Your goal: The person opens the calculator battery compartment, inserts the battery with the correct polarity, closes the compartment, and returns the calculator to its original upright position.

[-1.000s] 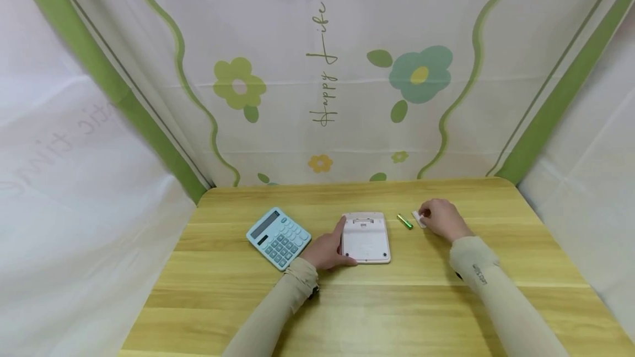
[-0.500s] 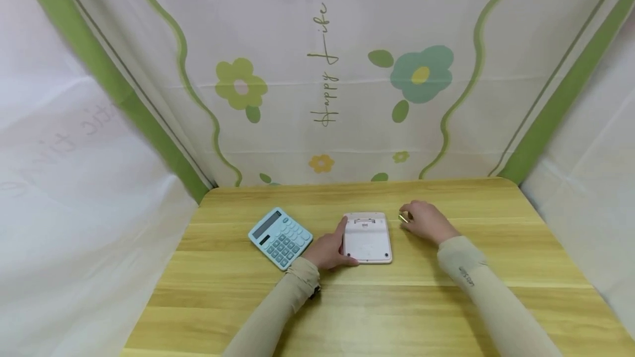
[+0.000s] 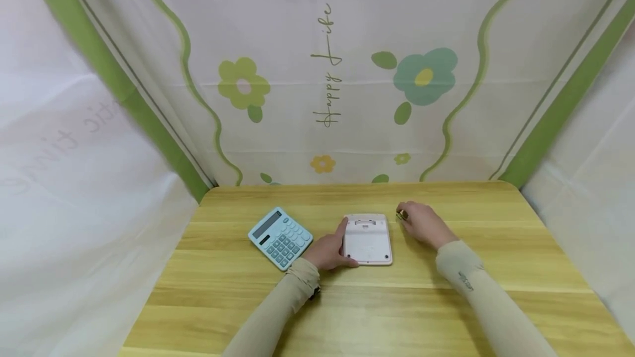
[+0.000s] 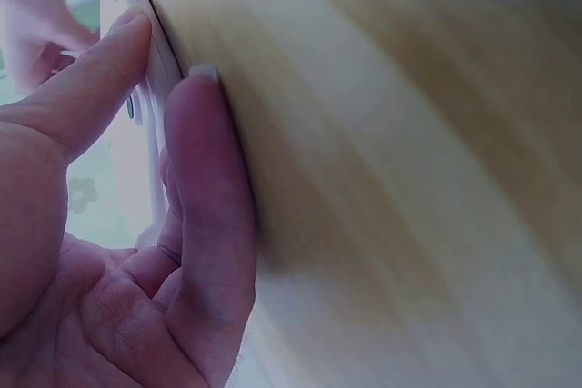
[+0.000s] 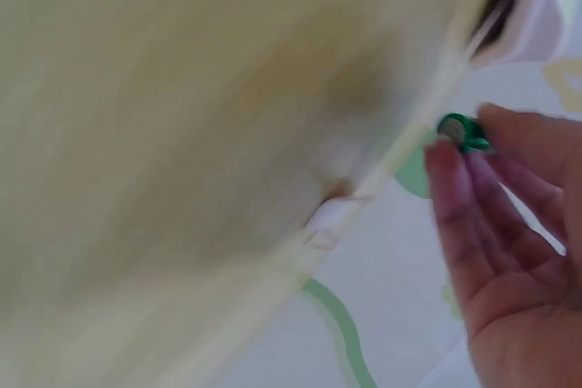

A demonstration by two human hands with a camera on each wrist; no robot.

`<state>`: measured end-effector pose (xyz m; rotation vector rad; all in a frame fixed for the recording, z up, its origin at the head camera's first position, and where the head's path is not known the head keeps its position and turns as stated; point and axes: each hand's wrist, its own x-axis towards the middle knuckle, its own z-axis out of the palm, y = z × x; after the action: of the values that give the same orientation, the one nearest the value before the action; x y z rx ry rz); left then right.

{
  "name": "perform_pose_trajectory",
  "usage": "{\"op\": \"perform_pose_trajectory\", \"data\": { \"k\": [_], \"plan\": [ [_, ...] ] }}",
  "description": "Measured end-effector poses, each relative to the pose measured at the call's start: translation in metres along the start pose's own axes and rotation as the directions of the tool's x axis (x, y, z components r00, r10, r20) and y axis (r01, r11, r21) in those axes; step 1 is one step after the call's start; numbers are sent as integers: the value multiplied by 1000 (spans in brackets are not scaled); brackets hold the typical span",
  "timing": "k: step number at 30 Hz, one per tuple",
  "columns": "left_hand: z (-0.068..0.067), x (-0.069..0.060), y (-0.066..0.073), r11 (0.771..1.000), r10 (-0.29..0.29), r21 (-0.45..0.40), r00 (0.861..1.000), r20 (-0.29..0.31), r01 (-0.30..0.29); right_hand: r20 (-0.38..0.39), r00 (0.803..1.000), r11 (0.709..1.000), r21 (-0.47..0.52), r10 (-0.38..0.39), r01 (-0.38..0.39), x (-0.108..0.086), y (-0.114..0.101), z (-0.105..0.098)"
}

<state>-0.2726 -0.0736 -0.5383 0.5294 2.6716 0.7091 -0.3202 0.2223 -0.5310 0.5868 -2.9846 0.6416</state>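
A white calculator with a pale pink edge [image 3: 368,244] lies face down on the table, its back showing a small slot near the top. My left hand [image 3: 326,251] grips its left side, with the thumb at the near edge and the index finger by the far left corner. Between thumb and fingertips, my right hand [image 3: 425,223] pinches a green battery [image 5: 464,132], just right of the calculator. A small white cover piece [image 5: 329,218] lies on the table in the right wrist view; in the head view the right hand hides it.
A light blue calculator [image 3: 280,238] lies face up and angled, left of the left hand. The wooden table [image 3: 377,318] ends at a hanging white curtain [image 3: 288,142] with printed flowers. More cloth hangs on both sides.
My right hand has moved left from the small white cover piece to the green battery and picked it up, turning it slightly. The left hand and both calculators stay in place.
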Motion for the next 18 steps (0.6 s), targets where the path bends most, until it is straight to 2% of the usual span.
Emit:
{"op": "perform_pose_trajectory", "data": {
  "k": [4,6,12,18],
  "plan": [
    [-1,-1,2,1000,-3,-1,1000,-4,3,-96,995,988,151,-1,15,0,-7,-5],
    [-1,-2,2,1000,-3,-2,1000,-6,3,-138,990,980,194,-7,34,0,-11,-8],
    [-2,-3,3,1000,5,3,1000,-7,-5,-242,968,965,228,-70,127,-1,-24,-14],
    [-1,-2,3,1000,1,-2,1000,-7,-1,-288,952,935,299,-100,188,-2,-31,-15]
  ]
}}
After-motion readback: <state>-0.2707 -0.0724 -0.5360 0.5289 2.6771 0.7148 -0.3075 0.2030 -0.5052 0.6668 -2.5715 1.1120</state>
